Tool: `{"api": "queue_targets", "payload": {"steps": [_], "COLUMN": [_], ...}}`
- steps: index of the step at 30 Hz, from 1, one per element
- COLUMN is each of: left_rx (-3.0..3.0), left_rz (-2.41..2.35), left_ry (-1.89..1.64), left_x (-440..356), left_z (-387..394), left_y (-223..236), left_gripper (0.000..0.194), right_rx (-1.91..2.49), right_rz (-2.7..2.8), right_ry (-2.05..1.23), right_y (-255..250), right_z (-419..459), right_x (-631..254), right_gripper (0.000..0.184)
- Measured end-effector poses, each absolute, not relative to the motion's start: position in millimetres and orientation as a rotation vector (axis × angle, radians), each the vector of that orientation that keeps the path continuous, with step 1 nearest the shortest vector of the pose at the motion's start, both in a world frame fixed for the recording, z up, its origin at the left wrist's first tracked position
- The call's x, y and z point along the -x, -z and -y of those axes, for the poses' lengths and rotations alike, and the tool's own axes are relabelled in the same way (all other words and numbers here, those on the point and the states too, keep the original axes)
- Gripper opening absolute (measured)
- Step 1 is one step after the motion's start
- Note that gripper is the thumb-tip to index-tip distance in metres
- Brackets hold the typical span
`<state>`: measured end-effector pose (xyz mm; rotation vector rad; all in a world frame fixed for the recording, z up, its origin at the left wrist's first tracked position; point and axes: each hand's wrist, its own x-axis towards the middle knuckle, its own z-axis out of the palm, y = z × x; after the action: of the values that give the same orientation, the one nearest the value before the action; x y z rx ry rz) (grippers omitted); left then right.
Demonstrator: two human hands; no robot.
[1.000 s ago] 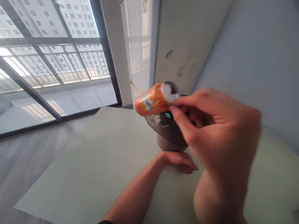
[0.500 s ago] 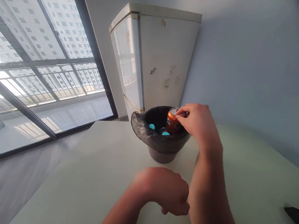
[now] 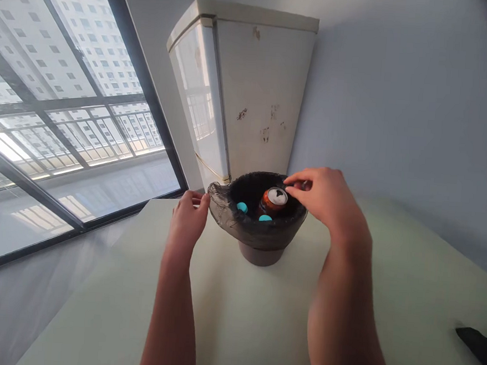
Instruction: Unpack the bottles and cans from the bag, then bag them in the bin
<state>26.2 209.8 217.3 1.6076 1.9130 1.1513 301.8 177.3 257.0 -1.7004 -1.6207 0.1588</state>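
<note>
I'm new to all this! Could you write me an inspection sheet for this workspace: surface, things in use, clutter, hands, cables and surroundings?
Surface: pale green table, carrying a brownish round bin.
Job's things: black plastic liner draped over the bin's rim; inside, an orange metal can, opening facing up, and two turquoise round pieces.
Clutter: dark object at the right edge of view, cut off; identity unclear.
Left hand: at the liner's left edge; grip unclear.
Right hand: at the bin's right rim, beside the can; grip unclear.
Cables: nothing seen.
Surroundings: white, marked refrigerator, dark-framed glass panels, pale blue-grey wall.
</note>
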Motion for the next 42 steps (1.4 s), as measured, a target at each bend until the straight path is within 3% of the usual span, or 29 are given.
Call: {"api": "queue_targets", "payload": {"steps": [4, 7, 13, 18, 22, 28, 42], "left_rx": [-1.557, -1.550, -1.569, -1.522, -1.502, -1.476, -1.259], "left_rz": [-1.760, -1.683, -1.516, -1.452, -1.441, -1.395, -1.216], "left_ry": [-0.911, -0.902, -0.980, -1.167, -1.303, -1.538, -1.846], "left_x": [-16.2, -14.4, -22.5, -26.5, -20.7, -14.0, -4.3], "left_z": [-224.9, -227.8, -223.2, -219.9, -220.9, -212.6, -198.9], "left_y": [-206.8, -203.9, -205.5, -212.9, -214.8, -221.3, -238.7], "left_gripper": [0.037, 0.038, 0.031, 0.028, 0.030, 0.032, 0.023], "right_rx": [1.779, 1.907, 1.637, 1.616, 1.576, 1.195, 0.777], "right_rz": [1.381, 1.375, 1.399, 1.471, 1.522, 1.168, 1.001], "right_ry": [-0.052, -0.160, -0.774, -1.163, -1.107, -0.886, -0.547], "right_y": [-257.1, -240.5, -184.3, -171.3, -179.6, -209.0, -246.5], "right_z": [-159.2, -170.5, -233.0, -244.3, -238.5, -221.3, -201.9], "right_x": [-337.6, -368.7, -401.7, -408.8, -413.1, -406.6, -395.9], "right_gripper": [0.014, 0.018, 0.051, 0.071, 0.065, 0.043, 0.042]}}
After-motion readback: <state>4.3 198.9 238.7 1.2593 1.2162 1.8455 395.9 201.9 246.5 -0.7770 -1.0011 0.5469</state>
